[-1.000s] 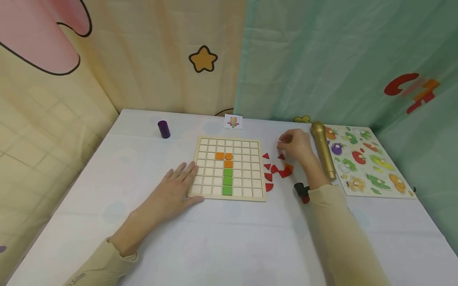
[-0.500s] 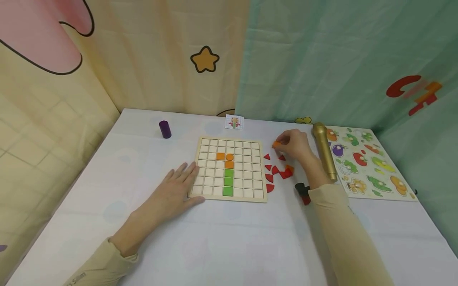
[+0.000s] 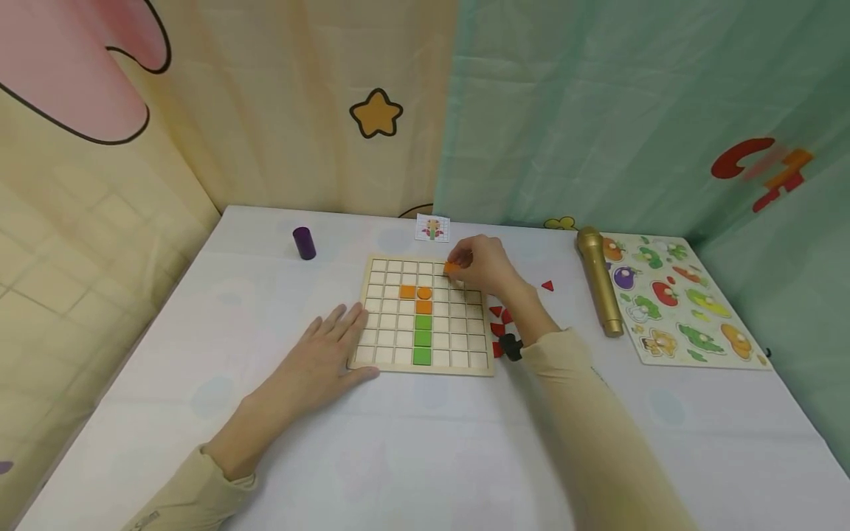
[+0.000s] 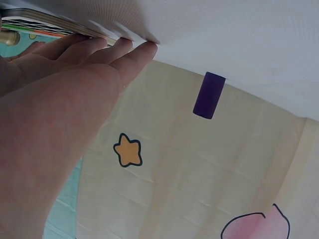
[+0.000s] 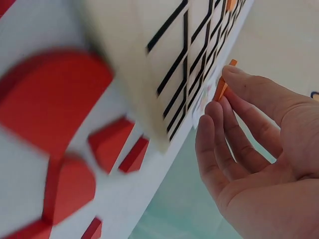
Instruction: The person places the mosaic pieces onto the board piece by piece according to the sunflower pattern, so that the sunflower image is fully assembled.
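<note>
My right hand (image 3: 488,265) pinches a small orange tile (image 5: 223,84) between thumb and fingers, over the upper right part of a wooden grid board (image 3: 438,371). Whether the tile touches the board, I cannot tell. On the grid lie an orange square (image 3: 407,292), an orange disc (image 3: 424,293), another orange square (image 3: 424,307) and a column of green squares (image 3: 422,339). My left hand (image 3: 319,350) rests with fingers spread at the board's left edge, holding nothing. Red pieces (image 5: 55,94) lie along the right edge, partly hidden by the right arm in the head view.
Behind the board lies a small picture card (image 3: 432,228). A purple cylinder (image 3: 304,243) stands at the back left. On the right are a gold microphone (image 3: 600,280) and a vegetable puzzle board (image 3: 697,302). A black object (image 3: 511,346) shows beside the right sleeve.
The right hand has carried the orange tile leftward from beside the loose pieces to over the board. The left hand stays at the board's edge.
</note>
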Demonstrator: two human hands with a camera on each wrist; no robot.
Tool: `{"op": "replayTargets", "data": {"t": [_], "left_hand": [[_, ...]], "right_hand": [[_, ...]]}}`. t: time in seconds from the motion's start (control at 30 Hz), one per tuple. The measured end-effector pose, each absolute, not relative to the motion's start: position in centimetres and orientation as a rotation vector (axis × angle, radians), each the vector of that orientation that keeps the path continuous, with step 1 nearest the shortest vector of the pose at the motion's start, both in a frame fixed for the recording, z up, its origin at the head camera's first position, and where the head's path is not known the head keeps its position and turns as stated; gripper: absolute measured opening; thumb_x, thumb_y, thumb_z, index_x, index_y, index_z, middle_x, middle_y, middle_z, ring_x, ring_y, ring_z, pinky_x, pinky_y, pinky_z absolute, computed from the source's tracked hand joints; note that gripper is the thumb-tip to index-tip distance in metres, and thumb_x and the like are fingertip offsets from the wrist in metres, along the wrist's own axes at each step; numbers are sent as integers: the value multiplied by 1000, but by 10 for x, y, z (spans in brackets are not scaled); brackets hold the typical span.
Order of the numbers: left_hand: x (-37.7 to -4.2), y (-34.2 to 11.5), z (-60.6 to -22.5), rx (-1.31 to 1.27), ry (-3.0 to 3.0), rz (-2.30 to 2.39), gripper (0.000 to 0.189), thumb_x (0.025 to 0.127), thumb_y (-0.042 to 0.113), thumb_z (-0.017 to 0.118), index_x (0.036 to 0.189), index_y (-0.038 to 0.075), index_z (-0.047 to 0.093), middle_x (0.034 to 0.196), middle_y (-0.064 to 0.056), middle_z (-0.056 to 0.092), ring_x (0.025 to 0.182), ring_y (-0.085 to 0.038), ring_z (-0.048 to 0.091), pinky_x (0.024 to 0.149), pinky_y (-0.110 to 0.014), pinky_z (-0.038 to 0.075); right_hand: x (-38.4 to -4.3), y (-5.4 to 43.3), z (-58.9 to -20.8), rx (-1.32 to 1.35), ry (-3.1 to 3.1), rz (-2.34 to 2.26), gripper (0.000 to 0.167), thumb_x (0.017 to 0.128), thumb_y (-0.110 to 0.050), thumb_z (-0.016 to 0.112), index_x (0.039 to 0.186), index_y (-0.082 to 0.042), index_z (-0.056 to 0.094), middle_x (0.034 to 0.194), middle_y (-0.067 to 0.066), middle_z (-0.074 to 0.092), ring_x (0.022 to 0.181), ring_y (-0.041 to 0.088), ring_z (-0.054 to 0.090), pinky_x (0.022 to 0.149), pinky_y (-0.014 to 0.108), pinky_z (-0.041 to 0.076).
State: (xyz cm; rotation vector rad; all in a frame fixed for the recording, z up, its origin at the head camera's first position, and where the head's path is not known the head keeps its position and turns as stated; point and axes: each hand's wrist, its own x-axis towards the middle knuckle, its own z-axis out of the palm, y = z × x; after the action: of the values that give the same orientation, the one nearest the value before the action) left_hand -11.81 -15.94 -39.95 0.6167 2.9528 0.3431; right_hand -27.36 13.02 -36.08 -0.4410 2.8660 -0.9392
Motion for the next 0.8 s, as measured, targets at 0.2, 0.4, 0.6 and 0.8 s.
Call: {"op": "replayTargets", "data": {"t": [0.2,0.4,0.6,0.8], "left_hand": [[-117,-160,-400,602,2953,333,97,100,58,65,166,1,25,175,-16,21,162,-42,19,128,-65,20],[-118,-160,-401,596,2956,335,97,99,59,65,167,2,24,175,-16,21,162,-41,19,128,-65,20],[-119,-160,-401,605,2959,323,97,99,60,64,167,2,25,175,-15,21,162,-41,19,129,-64,20],[-119,-160,-401,615,2958,321,97,99,59,65,166,2,25,175,-15,22,162,-40,20,129,-64,20]], "right_hand": [[-273,108,-366,-532,2829,-957,19,89,-8,85,106,-3,78,103,11,74,96,27,65,92,40,58],[-275,96,-370,-560,2802,-929,19,89,-8,85,106,-4,78,105,10,74,97,25,67,92,38,58],[-273,95,-371,-565,2807,-900,19,90,-8,84,109,-5,79,105,9,76,97,25,69,93,38,58],[-270,96,-371,-590,2816,-873,17,95,-9,79,111,-5,81,105,10,78,98,25,70,93,38,59]]}}
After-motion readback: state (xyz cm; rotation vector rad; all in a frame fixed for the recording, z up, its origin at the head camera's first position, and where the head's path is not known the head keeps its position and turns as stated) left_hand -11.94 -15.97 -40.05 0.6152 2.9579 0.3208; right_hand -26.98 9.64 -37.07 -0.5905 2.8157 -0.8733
